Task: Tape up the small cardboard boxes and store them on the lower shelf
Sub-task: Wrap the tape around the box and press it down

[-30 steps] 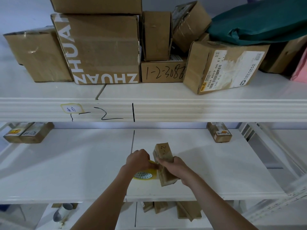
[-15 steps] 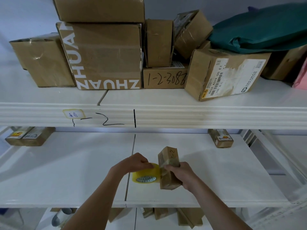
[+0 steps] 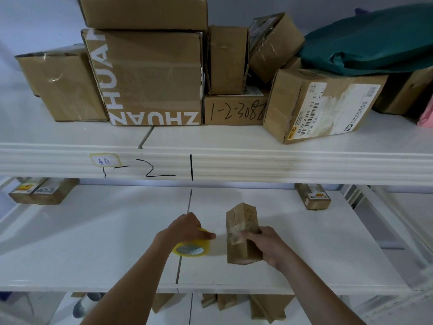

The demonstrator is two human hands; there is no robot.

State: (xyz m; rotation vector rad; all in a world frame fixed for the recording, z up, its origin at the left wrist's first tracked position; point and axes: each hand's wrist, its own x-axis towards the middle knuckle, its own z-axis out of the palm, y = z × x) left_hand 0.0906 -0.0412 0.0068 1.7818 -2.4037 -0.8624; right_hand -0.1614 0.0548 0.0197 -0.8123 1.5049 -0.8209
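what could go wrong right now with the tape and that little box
1. The tape roll in the left hand sits apart from the small cardboard box; any strip stretched between them could twist or stick to itself.
2. The right hand grips the box only low on one side, so it may tip.

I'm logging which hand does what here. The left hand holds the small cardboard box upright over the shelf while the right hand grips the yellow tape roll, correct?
Not quite: the hands are swapped. In the head view the right hand holds the small cardboard box upright over the shelf, while the left hand grips the yellow tape roll.
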